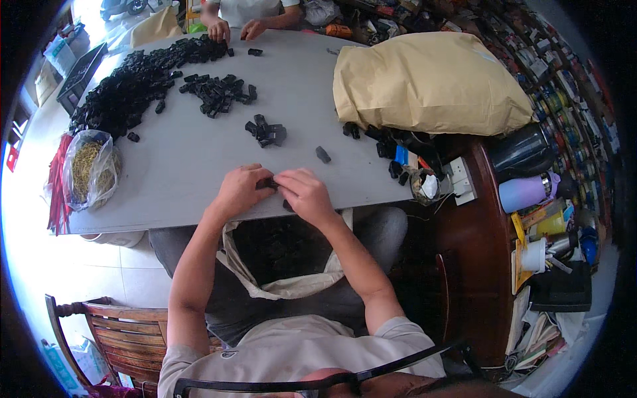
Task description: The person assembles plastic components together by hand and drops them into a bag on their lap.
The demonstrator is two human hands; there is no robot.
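Contact: the left hand (242,188), nearly closed, pinches a small black part (267,184) at the grey table (179,172)'s near edge; the right hand (305,192), fingers curled in, meets it, though whether it grips too I can't tell. Beyond, a loose piece (323,154) lies right, a cluster (265,131) farther, the big black heap (123,96) far left.

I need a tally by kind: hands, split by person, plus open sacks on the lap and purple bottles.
Wearer's left hand and right hand: 2
Co-worker's hands: 2
Open pale sack on lap: 1
Purple bottle: 1
Total: 6
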